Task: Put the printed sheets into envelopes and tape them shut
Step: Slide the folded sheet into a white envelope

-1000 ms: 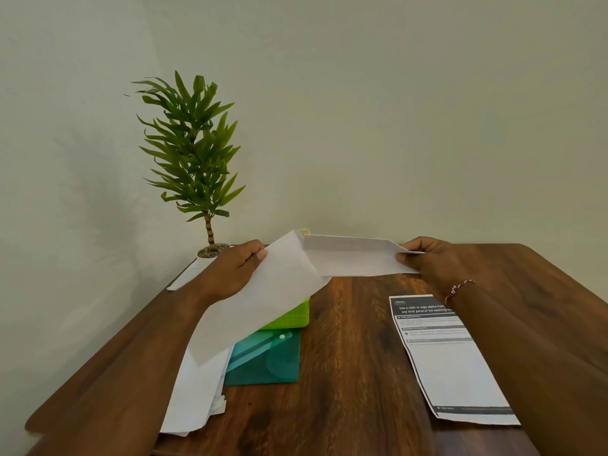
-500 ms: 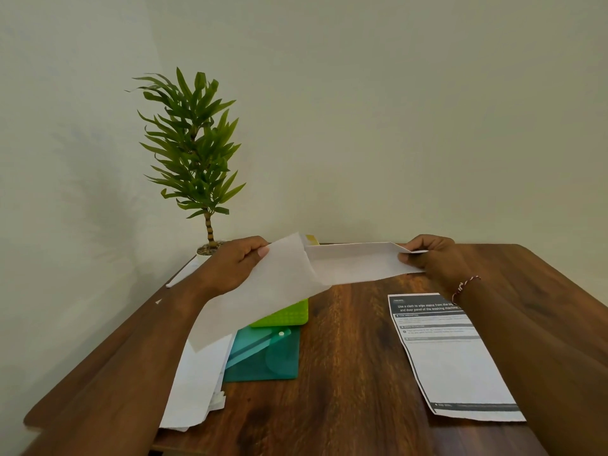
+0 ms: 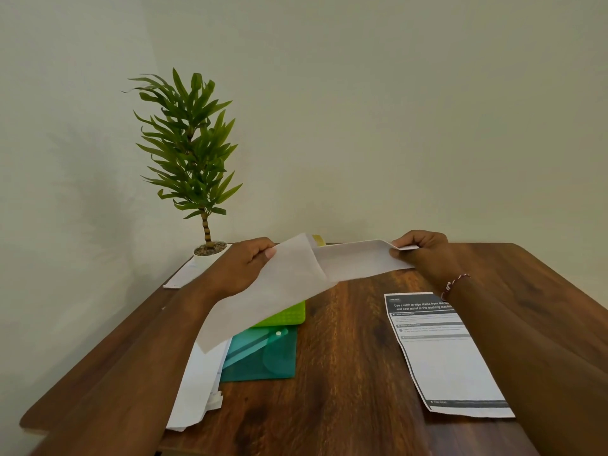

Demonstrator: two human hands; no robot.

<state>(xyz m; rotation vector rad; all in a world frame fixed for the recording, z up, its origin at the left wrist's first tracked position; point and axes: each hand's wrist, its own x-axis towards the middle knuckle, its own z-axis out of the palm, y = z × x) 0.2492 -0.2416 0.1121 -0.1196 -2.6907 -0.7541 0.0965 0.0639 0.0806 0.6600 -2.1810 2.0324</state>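
Above the wooden table (image 3: 348, 383), my left hand (image 3: 243, 268) grips the upper edge of a white envelope (image 3: 279, 301) that hangs down and to the left. My right hand (image 3: 424, 255) pinches the right end of a long folded white sheet (image 3: 358, 261). The sheet's left end disappears behind the envelope, and I cannot tell how far in it sits. A printed sheet (image 3: 444, 363) with a dark header lies flat on the table under my right forearm.
A loose stack of white papers (image 3: 197, 390) lies at the left, beside a teal plastic folder (image 3: 263, 360) and a bright green box (image 3: 283, 315). A potted plant (image 3: 190, 153) stands at the back left corner. A small yellow item (image 3: 318, 240) peeks out behind the envelope.
My left hand has edged a little to the right with the envelope. The right hand holds the folded sheet in nearly the same place.
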